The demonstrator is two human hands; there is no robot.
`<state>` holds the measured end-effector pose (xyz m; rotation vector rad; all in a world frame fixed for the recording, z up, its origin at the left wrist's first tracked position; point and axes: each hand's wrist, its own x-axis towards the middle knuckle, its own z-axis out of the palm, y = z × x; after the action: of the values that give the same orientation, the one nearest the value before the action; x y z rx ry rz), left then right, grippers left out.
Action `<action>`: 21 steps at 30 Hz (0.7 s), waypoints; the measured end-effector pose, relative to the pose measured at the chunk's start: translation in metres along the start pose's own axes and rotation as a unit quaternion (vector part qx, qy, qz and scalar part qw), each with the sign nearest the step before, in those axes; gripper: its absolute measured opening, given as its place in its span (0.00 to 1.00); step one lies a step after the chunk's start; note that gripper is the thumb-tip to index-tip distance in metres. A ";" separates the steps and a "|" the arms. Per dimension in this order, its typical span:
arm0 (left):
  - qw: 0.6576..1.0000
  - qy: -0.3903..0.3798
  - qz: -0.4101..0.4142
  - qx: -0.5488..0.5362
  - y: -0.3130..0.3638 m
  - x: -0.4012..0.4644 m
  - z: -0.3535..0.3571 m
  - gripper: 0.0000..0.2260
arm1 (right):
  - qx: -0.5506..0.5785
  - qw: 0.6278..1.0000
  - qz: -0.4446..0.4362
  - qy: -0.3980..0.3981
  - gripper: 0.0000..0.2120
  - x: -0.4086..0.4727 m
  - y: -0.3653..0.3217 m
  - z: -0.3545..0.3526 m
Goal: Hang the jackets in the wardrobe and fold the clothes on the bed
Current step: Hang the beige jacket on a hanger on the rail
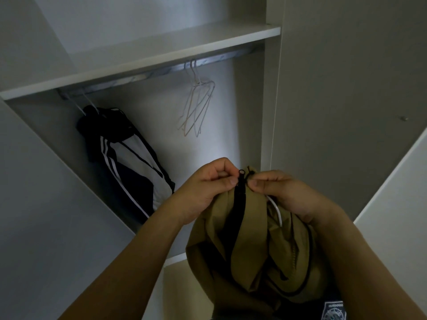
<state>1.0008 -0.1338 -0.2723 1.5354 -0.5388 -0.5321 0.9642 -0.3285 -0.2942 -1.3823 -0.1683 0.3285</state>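
I hold a tan jacket (254, 245) with a black zipper strip in front of the open wardrobe (161, 49). My left hand (208, 188) pinches the top of the zipper edge near the black pull. My right hand (284, 192) pinches the opposite edge of the jacket's collar. A white hanger (276, 210) shows inside the jacket, below my right hand. The jacket's lower part hangs down between my forearms.
A black and white striped jacket (124, 158) hangs at the left end of the metal rail (161, 70). Two bare wire hangers (197, 105) hang near the rail's middle. An open wardrobe door (392, 181) stands at the right.
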 end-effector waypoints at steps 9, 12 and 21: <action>0.990 0.047 0.023 0.131 -0.008 0.002 0.006 0.06 | -0.023 0.998 0.041 0.028 0.07 0.006 0.002 -0.001; 0.984 0.081 0.030 0.157 -0.009 0.003 0.009 0.04 | -0.029 0.996 0.044 0.066 0.06 0.006 0.001 0.001; 0.982 0.135 0.062 0.119 -0.010 0.001 0.007 0.08 | -0.129 0.989 0.025 0.062 0.12 0.005 0.001 -0.006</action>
<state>0.9974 -0.1392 -0.2827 1.7543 -0.4955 -0.1613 0.9704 -0.3327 -0.2967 -1.6599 -0.0743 0.2671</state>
